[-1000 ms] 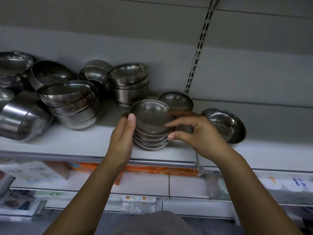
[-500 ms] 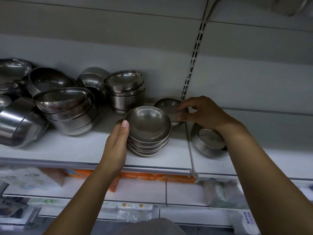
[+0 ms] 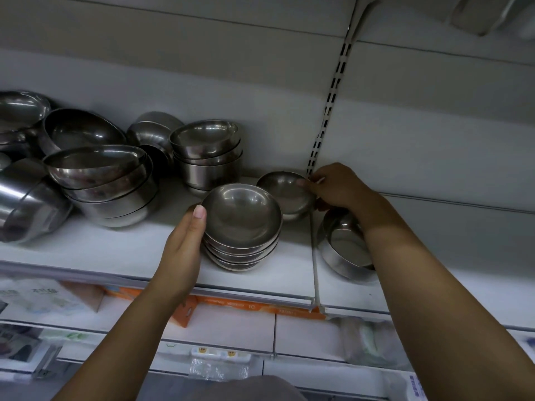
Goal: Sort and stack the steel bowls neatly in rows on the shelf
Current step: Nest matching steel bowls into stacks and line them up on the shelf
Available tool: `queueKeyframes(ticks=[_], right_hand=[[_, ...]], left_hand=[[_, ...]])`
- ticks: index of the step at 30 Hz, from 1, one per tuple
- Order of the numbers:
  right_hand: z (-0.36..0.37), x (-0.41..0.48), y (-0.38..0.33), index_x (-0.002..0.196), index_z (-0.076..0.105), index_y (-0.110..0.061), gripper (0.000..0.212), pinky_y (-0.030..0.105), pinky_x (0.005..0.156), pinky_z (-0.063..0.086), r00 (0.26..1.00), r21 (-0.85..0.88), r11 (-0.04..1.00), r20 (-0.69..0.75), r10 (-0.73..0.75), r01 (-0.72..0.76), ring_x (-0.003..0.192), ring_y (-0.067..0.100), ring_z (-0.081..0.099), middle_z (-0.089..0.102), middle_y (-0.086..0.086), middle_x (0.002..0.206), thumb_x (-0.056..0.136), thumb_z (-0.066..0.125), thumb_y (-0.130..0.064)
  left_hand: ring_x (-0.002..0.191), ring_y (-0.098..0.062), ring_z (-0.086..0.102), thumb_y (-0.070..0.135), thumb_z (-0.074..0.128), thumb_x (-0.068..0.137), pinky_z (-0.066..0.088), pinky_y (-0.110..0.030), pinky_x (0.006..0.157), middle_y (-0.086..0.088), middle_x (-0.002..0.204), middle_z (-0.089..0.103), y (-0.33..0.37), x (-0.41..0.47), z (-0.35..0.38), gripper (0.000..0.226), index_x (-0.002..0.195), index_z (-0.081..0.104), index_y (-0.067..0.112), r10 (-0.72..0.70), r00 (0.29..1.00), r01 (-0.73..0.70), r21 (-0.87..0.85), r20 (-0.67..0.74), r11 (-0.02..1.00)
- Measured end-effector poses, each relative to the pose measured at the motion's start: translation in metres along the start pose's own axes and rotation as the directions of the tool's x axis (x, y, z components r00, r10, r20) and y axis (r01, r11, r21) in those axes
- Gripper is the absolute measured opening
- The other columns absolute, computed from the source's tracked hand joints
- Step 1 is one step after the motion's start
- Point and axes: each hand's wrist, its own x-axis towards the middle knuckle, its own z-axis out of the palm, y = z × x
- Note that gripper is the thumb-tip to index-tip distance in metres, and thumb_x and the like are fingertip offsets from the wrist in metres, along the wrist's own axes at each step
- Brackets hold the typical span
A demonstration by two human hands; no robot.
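Observation:
A stack of small shallow steel bowls point(image 3: 241, 227) stands near the front of the white shelf point(image 3: 115, 250). My left hand point(image 3: 185, 241) rests flat against its left side, thumb at the top rim. Behind it a single small steel bowl point(image 3: 282, 189) sits near the back wall, and my right hand point(image 3: 338, 188) pinches its right rim. Under my right forearm a deeper steel bowl point(image 3: 344, 250) lies tilted on the neighbouring shelf section.
Left of the stack stand a taller stack of medium bowls point(image 3: 207, 151), a leaning pile of large bowls point(image 3: 104, 180) and more large bowls point(image 3: 23, 204) on their sides. A slotted upright point(image 3: 327, 111) splits the back wall. Packaged goods point(image 3: 231, 305) fill the shelf below.
My right hand left the stack, reached back and took the single small bowl by its rim. The deeper bowl at right now lies tilted under my forearm. My left hand stays on the stack.

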Motion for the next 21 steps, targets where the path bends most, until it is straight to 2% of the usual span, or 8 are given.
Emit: queueKeyframes(ticks=[2, 4, 6, 8, 10, 11, 16, 21], right_hand=[[0.001, 0.002, 0.000, 0.096, 0.074, 0.004, 0.047, 0.049, 0.086, 0.058, 1.000, -0.057, 0.998, 0.019, -0.007, 0.008, 0.075, 0.033, 0.075, 0.075, 0.021, 0.086, 0.094, 0.068, -0.043], [0.002, 0.005, 0.002, 0.095, 0.074, 0.001, 0.033, 0.050, 0.087, 0.058, 1.000, -0.038, 0.999, 0.019, -0.002, 0.003, 0.077, 0.034, 0.074, 0.074, 0.020, 0.087, 0.094, 0.071, -0.032], [0.002, 0.006, 0.005, 0.094, 0.074, 0.000, 0.021, 0.050, 0.085, 0.060, 1.000, 0.034, 0.999, 0.016, 0.008, -0.009, 0.076, 0.035, 0.074, 0.074, 0.019, 0.087, 0.093, 0.072, -0.022], [-0.002, 0.002, 0.005, 0.098, 0.073, -0.002, 0.012, 0.040, 0.072, 0.064, 0.999, 0.173, 0.984, 0.014, 0.048, -0.050, 0.068, 0.030, 0.075, 0.072, 0.015, 0.084, 0.093, 0.071, -0.013], [-0.006, -0.004, 0.002, 0.107, 0.071, 0.000, 0.017, 0.028, 0.057, 0.062, 0.997, 0.305, 0.950, -0.007, 0.073, -0.068, 0.059, 0.023, 0.073, 0.070, 0.014, 0.088, 0.093, 0.071, -0.010], [-0.007, -0.006, 0.001, 0.109, 0.070, 0.000, 0.019, 0.026, 0.054, 0.060, 0.997, 0.348, 0.936, -0.032, 0.068, -0.052, 0.058, 0.023, 0.073, 0.070, 0.015, 0.092, 0.093, 0.071, -0.010], [-0.014, -0.018, -0.011, 0.115, 0.070, -0.002, 0.024, 0.028, 0.058, 0.060, 0.982, 0.472, 0.878, -0.190, 0.011, 0.082, 0.063, 0.027, 0.076, 0.073, 0.018, 0.094, 0.095, 0.069, -0.013], [-0.015, -0.050, -0.038, 0.110, 0.074, -0.006, 0.018, 0.029, 0.063, 0.062, 0.971, 0.562, 0.813, -0.239, -0.019, 0.154, 0.066, 0.028, 0.076, 0.075, 0.014, 0.088, 0.096, 0.064, -0.012]], left_hand=[[0.124, 0.007, 0.055, 0.075, 0.046, 0.089, 0.036, -0.021, 0.112, 0.022, 0.129, 0.064, -0.002, 0.002, -0.001, 0.071, 0.140, 0.058, 0.027, -0.012, 1.000, 0.012, -0.010, -0.003, 1.000], [0.132, -0.002, 0.054, 0.087, 0.050, 0.079, 0.035, -0.033, 0.119, 0.016, 0.137, 0.064, -0.005, 0.004, -0.004, 0.087, 0.143, 0.058, 0.027, -0.014, 1.000, 0.015, -0.012, 0.009, 1.000], [0.136, -0.006, 0.053, 0.093, 0.052, 0.070, 0.033, -0.041, 0.122, 0.012, 0.141, 0.063, -0.009, 0.005, -0.006, 0.098, 0.144, 0.058, 0.028, -0.014, 1.000, 0.014, -0.025, -0.004, 1.000], [0.137, -0.006, 0.052, 0.093, 0.053, 0.068, 0.033, -0.041, 0.122, 0.012, 0.142, 0.062, -0.011, 0.007, -0.006, 0.101, 0.144, 0.057, 0.028, -0.012, 1.000, 0.011, -0.042, -0.022, 0.999], [0.139, -0.006, 0.049, 0.095, 0.054, 0.066, 0.031, -0.042, 0.123, 0.012, 0.146, 0.059, -0.014, 0.009, -0.008, 0.104, 0.146, 0.055, 0.029, -0.018, 0.999, 0.016, -0.049, -0.036, 0.999], [0.140, -0.008, 0.049, 0.095, 0.055, 0.067, 0.031, -0.043, 0.123, 0.011, 0.147, 0.058, -0.017, 0.010, -0.009, 0.103, 0.147, 0.055, 0.029, -0.024, 0.999, 0.022, -0.063, -0.039, 0.998], [0.141, -0.010, 0.048, 0.094, 0.054, 0.070, 0.029, -0.045, 0.123, 0.011, 0.148, 0.057, -0.025, 0.014, -0.012, 0.099, 0.147, 0.054, 0.031, -0.023, 1.000, 0.021, -0.105, -0.018, 0.994], [0.140, -0.006, 0.049, 0.093, 0.055, 0.071, 0.029, -0.043, 0.123, 0.012, 0.147, 0.058, -0.020, 0.013, -0.011, 0.098, 0.145, 0.057, 0.030, -0.027, 1.000, 0.028, -0.159, 0.010, 0.987]])
